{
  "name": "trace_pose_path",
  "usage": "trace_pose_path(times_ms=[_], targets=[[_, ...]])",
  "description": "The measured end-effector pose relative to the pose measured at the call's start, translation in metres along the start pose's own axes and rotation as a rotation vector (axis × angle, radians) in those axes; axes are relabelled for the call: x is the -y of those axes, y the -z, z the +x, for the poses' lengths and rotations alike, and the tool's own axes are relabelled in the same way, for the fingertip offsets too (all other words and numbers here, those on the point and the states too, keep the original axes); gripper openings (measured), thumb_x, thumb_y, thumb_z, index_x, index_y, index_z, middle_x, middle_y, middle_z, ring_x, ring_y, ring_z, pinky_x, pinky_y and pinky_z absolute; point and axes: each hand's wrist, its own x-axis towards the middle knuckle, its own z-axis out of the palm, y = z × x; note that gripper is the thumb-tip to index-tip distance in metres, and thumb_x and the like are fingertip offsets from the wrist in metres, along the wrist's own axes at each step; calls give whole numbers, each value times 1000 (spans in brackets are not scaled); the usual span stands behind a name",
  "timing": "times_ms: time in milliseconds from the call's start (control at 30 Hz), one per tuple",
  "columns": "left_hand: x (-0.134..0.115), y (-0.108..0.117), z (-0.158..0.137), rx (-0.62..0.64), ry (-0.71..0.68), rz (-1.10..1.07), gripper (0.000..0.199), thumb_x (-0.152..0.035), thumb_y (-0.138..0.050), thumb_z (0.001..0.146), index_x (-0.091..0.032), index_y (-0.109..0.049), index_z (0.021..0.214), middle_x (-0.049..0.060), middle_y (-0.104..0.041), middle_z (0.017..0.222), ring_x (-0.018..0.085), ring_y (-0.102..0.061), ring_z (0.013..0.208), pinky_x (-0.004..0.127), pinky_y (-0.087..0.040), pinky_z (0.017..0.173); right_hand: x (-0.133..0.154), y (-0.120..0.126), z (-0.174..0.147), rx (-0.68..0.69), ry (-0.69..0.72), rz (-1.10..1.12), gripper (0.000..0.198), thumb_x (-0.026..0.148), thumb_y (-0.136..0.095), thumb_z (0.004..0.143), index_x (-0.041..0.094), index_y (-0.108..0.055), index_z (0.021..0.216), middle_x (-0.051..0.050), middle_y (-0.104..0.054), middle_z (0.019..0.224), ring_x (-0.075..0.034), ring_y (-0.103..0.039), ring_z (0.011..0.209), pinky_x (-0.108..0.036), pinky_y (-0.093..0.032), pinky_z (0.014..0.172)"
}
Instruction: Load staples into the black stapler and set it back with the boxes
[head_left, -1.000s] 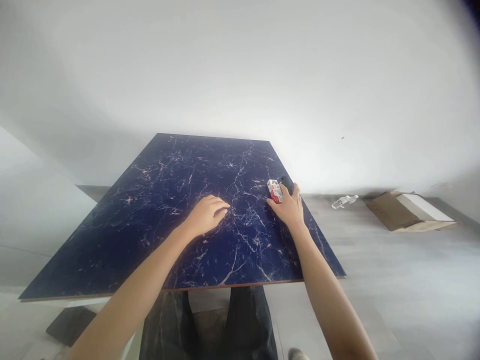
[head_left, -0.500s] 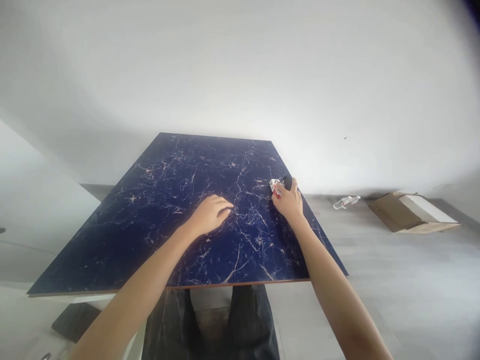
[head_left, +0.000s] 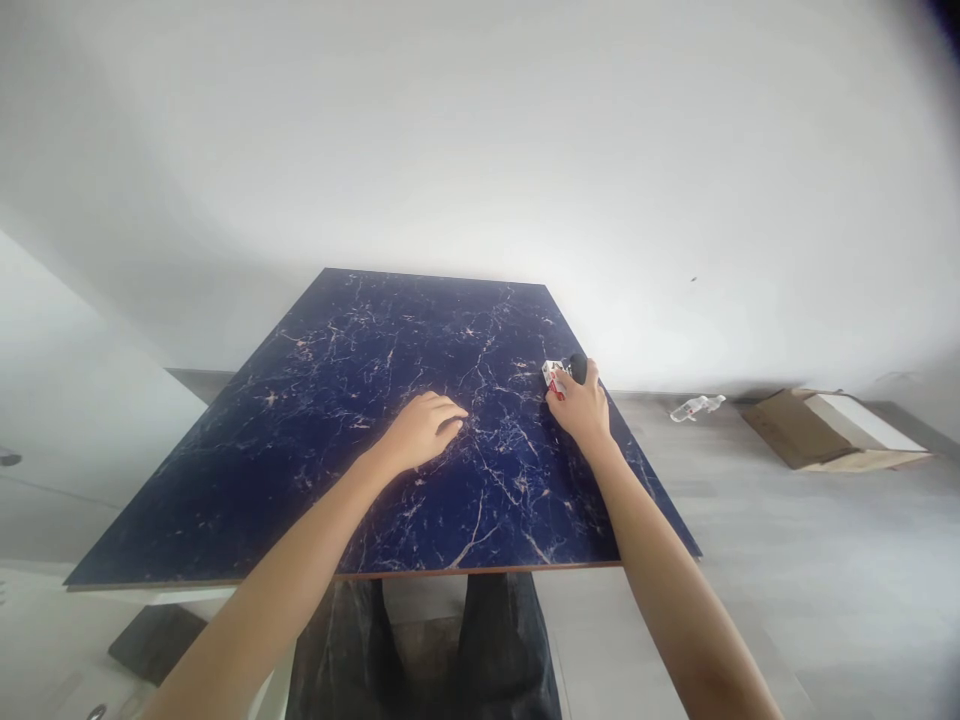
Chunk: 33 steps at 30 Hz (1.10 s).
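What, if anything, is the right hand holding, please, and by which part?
The right hand touches the near end of a small white-and-red rectangular box; a firm hold cannot be told.

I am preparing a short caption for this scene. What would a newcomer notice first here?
The eye would probably fall first on the blue table, broad in the middle of the view. Then comes the right hand, touching a white-and-red box near the table's right edge; the left hand is nearer the middle.

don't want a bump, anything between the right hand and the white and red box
Nothing visible: the right hand is at the white and red box. A black object sits beside the box, not between.
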Motion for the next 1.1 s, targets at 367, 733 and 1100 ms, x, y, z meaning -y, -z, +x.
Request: trace_pose_path(times_ms=[367, 733, 1100], targets=[[-1, 2, 0, 2, -11, 17, 27, -27, -51, 104, -23, -74, 117, 5, -75, 118, 24, -64, 108, 45, -50, 100, -2, -1, 1, -4, 6, 2, 50, 38, -57, 92, 31, -65, 141, -14, -21, 167, -35, -64, 113, -52, -51, 98], [-5, 37, -14, -10, 239, 13, 31, -37, -48, 103, -24, -75, 96, 5, -74, 95, 20, -66, 77, 36, -54, 73, -4, 6, -5, 20, 12, 61, 59, 53, -59, 94, 29, -56, 147, -17, -17, 169, -46, -46, 137, -60, -43, 107], [-51, 40, -102, 13, 330, -38, 37, -46, -46, 106, -30, -65, 134, 6, -68, 134, 28, -63, 125, 45, -52, 105, 19, 40, -109, -59, 234, 235, 42, 41, -46, 102, 23, -65, 134, -11, -62, 140, -32, -56, 127, -47, -43, 113]])
